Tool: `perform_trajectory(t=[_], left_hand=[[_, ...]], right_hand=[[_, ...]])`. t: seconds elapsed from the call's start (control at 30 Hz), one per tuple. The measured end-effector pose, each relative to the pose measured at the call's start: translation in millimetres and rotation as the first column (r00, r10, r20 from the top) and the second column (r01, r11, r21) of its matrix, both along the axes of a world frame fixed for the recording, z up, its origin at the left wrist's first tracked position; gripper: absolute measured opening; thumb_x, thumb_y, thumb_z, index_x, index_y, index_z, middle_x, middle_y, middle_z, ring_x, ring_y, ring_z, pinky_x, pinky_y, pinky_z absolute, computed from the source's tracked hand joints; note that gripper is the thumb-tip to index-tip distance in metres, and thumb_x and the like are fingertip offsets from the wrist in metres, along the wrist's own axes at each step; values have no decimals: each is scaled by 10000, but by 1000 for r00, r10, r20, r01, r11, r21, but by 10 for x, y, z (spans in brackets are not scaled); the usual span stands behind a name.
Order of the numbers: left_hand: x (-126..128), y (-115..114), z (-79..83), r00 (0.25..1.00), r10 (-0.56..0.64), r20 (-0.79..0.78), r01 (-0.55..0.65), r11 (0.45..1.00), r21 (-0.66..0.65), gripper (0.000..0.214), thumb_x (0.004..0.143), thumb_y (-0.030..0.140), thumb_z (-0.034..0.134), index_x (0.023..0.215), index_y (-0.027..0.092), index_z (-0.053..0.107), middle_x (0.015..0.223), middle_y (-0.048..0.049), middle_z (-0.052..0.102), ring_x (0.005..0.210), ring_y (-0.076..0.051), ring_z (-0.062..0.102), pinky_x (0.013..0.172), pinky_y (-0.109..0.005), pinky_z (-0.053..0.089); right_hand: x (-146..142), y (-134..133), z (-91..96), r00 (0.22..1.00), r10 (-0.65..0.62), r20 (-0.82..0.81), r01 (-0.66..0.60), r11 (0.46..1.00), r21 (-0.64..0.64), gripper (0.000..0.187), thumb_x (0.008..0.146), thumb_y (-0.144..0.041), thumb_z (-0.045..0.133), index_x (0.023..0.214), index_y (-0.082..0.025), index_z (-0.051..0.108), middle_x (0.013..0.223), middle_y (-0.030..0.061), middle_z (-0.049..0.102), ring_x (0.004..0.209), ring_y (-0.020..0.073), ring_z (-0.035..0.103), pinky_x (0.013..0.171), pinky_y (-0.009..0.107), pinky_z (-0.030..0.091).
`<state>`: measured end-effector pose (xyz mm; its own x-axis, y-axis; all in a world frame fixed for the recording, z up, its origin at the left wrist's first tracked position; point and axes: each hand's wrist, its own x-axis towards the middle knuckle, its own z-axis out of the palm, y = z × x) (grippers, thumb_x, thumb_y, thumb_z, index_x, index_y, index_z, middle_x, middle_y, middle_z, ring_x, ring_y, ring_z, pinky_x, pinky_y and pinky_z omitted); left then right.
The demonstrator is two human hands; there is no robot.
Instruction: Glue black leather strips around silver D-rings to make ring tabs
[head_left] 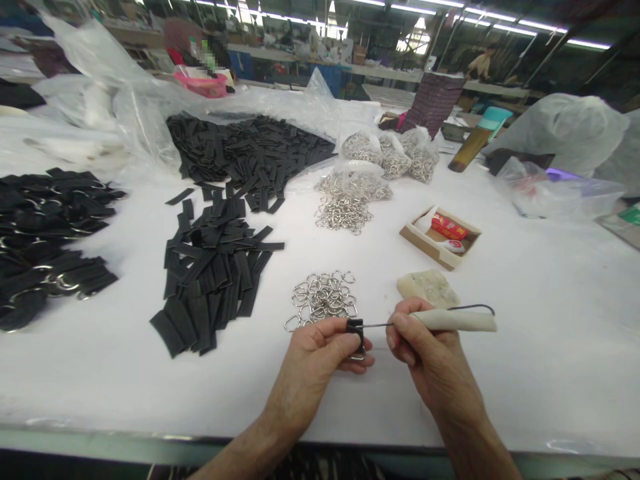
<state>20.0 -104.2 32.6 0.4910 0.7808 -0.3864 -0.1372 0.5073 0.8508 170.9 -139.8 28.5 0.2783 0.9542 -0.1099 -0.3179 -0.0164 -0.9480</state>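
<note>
My left hand (325, 347) pinches a short black strap piece (355, 331), folded over, with a metal ring (357, 357) showing at its lower end. My right hand (425, 347) grips a tool with a thick cream handle (460, 320) and a thin dark metal shaft (377, 325). The shaft's tip meets the upper part of the strap; whether it goes in is hidden. A dark thin loop curves off the handle's far end. Just beyond my left hand lies a small pile of metal D-rings (325, 297). A pale, worn block (429, 287) sits behind my right hand.
Loose black strap pieces (215, 267) lie left of centre, with a larger heap (250, 150) behind. Straps with rings (45, 233) are piled far left. Bagged rings (390, 153), a small cardboard box (440, 237) and a bottle (480, 139) stand toward the back right.
</note>
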Motion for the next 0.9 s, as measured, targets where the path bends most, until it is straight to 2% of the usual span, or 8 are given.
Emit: perform_trajectory(t=[0.37, 0.47, 0.57, 0.73, 0.8, 0.9], left_hand=[[-16, -13, -26, 999, 0, 34, 1, 1000, -13, 147, 816, 238, 590, 807, 122, 680, 786, -52, 713, 664, -135, 665, 680, -239, 537], [-30, -10, -43, 999, 3, 39, -2, 1000, -19, 162, 821, 252, 589, 807, 117, 678, 775, -55, 712, 642, -132, 662, 664, -235, 534], [-39, -6, -37, 999, 23, 30, -22, 1000, -19, 155, 812, 248, 595, 775, 118, 671, 738, -45, 706, 614, -129, 657, 644, -231, 530], [-28, -8, 25, 1000, 18, -5, -18, 999, -30, 145, 783, 230, 604, 724, 115, 669, 681, -38, 691, 578, -124, 644, 604, -220, 517], [-41, -9, 37, 1000, 15, -25, -15, 999, -30, 140, 761, 225, 617, 701, 110, 669, 660, -39, 686, 564, -124, 641, 588, -215, 508], [-102, -15, 25, 997, 48, -54, -50, 998, -42, 149, 744, 235, 633, 675, 105, 662, 635, -37, 678, 537, -124, 636, 563, -215, 504]], right_hand=[[-6, 32, -6, 998, 57, 17, -56, 997, -45, 206, 770, -310, 664, 685, -182, 528, 527, -43, 527, 446, 50, 338, 437, 202, 239], [16, 49, 9, 996, 84, 22, -82, 994, -76, 201, 750, -322, 680, 732, -185, 534, 528, -42, 530, 442, 49, 327, 426, 201, 211], [13, 65, 26, 997, 66, 36, -63, 995, -74, 219, 772, -364, 653, 742, -187, 526, 510, -43, 523, 418, 46, 291, 407, 206, 164], [19, 112, 101, 992, 42, 120, -31, 995, -94, 219, 776, -324, 638, 665, -174, 522, 484, -34, 500, 419, 54, 297, 397, 203, 171], [96, 151, 178, 993, -19, 113, 26, 998, -59, 193, 739, -279, 649, 632, -170, 531, 470, -37, 478, 417, 56, 311, 387, 195, 174], [277, 203, 328, 974, -227, 12, 225, 971, 79, 146, 670, -212, 631, 575, -163, 531, 496, -43, 461, 408, 42, 312, 387, 183, 205]])
